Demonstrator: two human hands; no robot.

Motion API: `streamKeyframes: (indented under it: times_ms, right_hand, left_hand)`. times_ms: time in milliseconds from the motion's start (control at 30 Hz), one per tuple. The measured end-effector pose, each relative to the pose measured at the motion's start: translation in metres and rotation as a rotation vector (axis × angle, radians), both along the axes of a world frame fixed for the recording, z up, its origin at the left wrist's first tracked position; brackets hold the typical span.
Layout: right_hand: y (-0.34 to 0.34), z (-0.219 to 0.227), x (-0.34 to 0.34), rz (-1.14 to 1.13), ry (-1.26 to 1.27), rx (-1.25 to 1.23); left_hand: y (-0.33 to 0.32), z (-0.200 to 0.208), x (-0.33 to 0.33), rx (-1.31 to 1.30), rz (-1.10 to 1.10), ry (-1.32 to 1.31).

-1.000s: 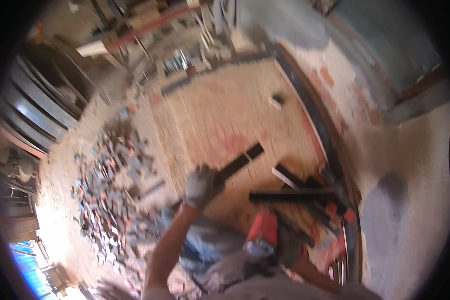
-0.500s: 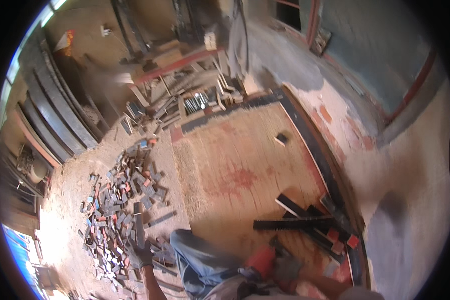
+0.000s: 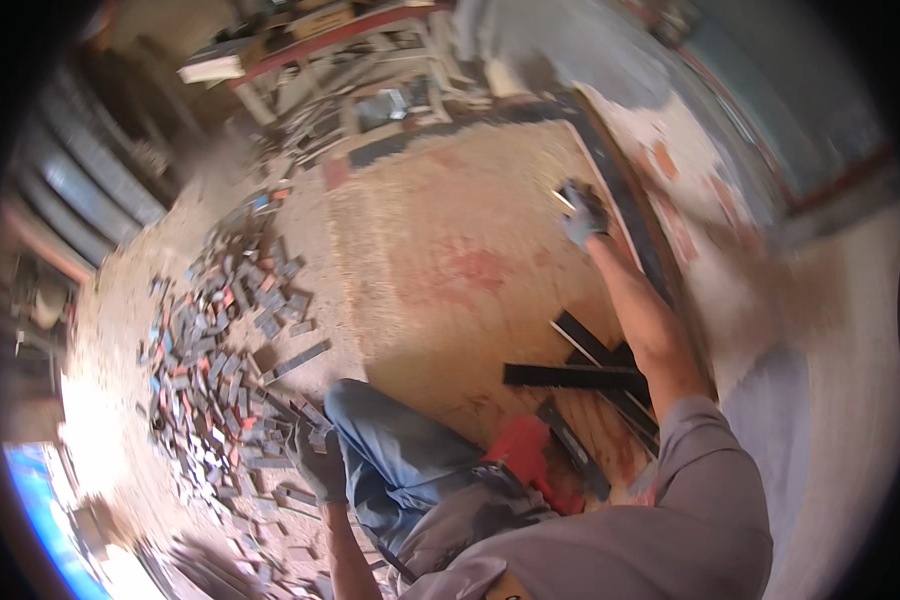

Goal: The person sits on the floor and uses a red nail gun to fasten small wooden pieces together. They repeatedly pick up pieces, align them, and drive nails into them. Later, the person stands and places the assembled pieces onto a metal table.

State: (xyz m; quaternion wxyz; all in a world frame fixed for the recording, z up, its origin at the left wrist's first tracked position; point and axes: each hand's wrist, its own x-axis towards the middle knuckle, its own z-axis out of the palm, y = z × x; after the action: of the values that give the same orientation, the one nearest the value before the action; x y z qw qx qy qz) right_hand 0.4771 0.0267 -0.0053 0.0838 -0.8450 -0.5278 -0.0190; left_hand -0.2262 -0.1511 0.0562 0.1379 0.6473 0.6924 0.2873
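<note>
My right hand [image 3: 585,217], in a dark and grey glove, reaches far over the wooden board [image 3: 440,210]. Its fingers are closed on a small dark block [image 3: 565,197] with a pale edge. My left hand [image 3: 317,465], also gloved, is low beside my left knee at the edge of a heap of small blocks [image 3: 210,350]. Its fingers are curled and blurred around something I cannot make out. Several black strips [image 3: 570,376] lie crossed on the board under my right arm. By my lap are a red piece [image 3: 520,450] and a long dark piece [image 3: 574,450].
A dark border [image 3: 450,134] edges the board at its far and right sides. Beyond it stands a cluttered bench with a red edge [image 3: 340,37]. Long curved dark panels [image 3: 80,175] lean at the far left. A patched wall [image 3: 660,140] runs along the right.
My right hand has gone from near my lap out to the far right of the board and closed on the small block. My left hand has shifted toward my knee. The view has tilted downward.
</note>
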Motion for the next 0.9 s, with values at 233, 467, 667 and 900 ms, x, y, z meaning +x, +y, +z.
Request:
streamKeyframes:
  times_ms: [233,467,667,900]
  right_hand:
    - [0.026,-0.024,-0.033,-0.111,0.289,-0.042]
    - [-0.08,-0.008,-0.27,-0.013,0.536,-0.166]
    - [-0.025,0.007,-0.363,-0.201,0.482,-0.364]
    - [0.003,-0.012,-0.407,-0.467,0.638,-0.374]
  left_hand:
    - [0.04,-0.021,-0.069,-0.045,0.139,-0.13]
    - [0.061,-0.08,-0.119,-0.117,0.209,-0.238]
    - [0.065,0.008,-0.145,-0.231,0.127,-0.316]
    - [0.157,0.079,-0.192,-0.27,0.0,-0.1]
